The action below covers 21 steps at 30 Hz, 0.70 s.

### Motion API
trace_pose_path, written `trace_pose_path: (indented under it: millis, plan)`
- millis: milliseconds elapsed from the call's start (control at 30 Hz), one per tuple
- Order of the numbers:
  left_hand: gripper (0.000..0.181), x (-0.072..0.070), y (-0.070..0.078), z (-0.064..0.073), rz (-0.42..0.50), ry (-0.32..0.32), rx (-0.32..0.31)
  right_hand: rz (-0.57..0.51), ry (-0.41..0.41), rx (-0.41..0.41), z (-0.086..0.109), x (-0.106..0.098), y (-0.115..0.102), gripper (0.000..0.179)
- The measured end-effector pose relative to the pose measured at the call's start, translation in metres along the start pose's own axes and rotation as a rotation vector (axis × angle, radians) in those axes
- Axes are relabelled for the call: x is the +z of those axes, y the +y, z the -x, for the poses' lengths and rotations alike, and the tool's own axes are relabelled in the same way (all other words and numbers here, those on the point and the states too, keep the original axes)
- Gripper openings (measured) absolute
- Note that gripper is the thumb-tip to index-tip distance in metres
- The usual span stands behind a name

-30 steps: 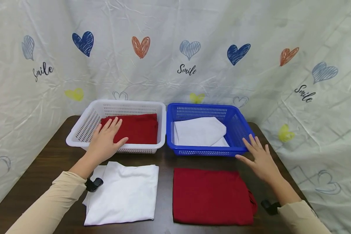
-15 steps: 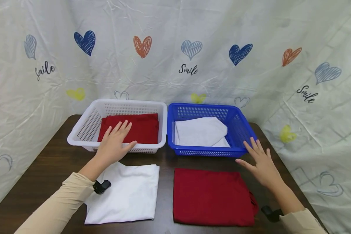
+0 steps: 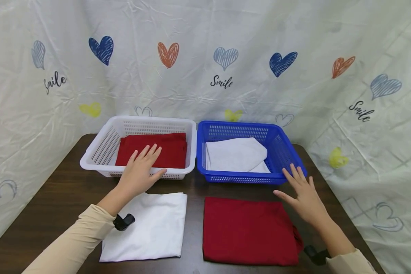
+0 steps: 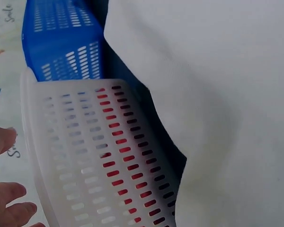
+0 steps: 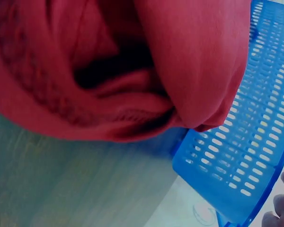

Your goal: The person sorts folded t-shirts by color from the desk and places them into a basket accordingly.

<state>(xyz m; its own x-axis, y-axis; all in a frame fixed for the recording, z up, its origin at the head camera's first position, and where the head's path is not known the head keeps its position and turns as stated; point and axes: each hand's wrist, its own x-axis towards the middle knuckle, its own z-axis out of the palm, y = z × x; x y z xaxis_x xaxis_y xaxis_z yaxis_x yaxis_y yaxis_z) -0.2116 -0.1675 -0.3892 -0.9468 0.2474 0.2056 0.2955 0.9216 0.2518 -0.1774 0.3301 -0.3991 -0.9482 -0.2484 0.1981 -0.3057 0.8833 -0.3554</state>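
Observation:
My left hand hovers with spread fingers over the front rim of the white basket, holding nothing. Inside that basket lies a folded red cloth. Below the same hand a folded white cloth lies on the table, partly covered by the wrist. My right hand, fingers spread and holding nothing, is at the front right corner of the blue basket; contact cannot be told. A white cloth sits folded in the blue basket. Left of the right wrist is a folded red cloth, its rolled edge close in the right wrist view.
Both baskets stand side by side at the back of the dark wooden table. Behind and beside it hangs a pale curtain printed with hearts and the word "Smile". A black strap device is on the left wrist.
My left hand has moved right and slightly back toward me, from over the red cloth to the white basket's front rim. The right hand has barely moved. The view has shifted slightly.

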Motion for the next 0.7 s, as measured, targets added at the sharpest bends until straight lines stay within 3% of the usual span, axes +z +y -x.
trace_pose_path:
  millis: [700]
  plan:
    - [0.079, 0.01, 0.022, 0.005, 0.016, 0.008, 0.052, -0.044, 0.023, -0.041, 0.01, 0.001, -0.015, 0.083]
